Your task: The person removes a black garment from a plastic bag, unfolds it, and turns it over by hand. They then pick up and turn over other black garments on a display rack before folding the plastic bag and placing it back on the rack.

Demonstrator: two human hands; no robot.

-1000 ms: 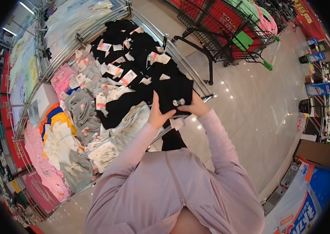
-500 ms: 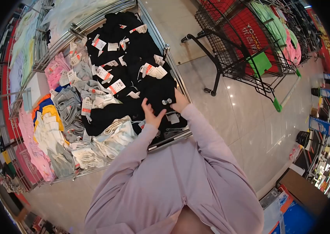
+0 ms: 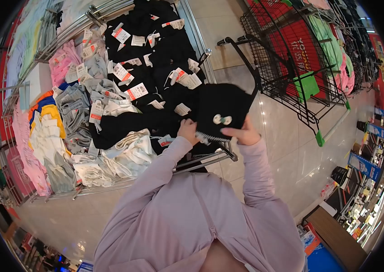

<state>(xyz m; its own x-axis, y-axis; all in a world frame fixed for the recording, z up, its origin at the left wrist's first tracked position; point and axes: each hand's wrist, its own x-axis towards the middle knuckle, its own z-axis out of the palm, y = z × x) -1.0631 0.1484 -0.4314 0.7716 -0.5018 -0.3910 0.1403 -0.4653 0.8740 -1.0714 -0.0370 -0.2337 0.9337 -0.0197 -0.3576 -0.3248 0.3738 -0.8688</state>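
A folded black garment with a small white and green ornament is held over the bin's right corner. My right hand grips its lower right side, thumb on top near the ornament. My left hand is closed at its lower left edge, beside pale stitching and a tag; its fingertips are partly hidden. Behind and to the left lie black garments with white and red price tags. White folded clothes are left of my left hand, with grey ones farther left.
A metal rail edges the display bin. At the upper right stands a black shopping cart with green parts. Racks of clothes line the left. A brown box is at the lower right, on the tiled floor's far side.
Both hands have shifted rightward, my right hand farther, and the black garment has been lifted off the pile toward the bin's right edge. The view has also shifted.
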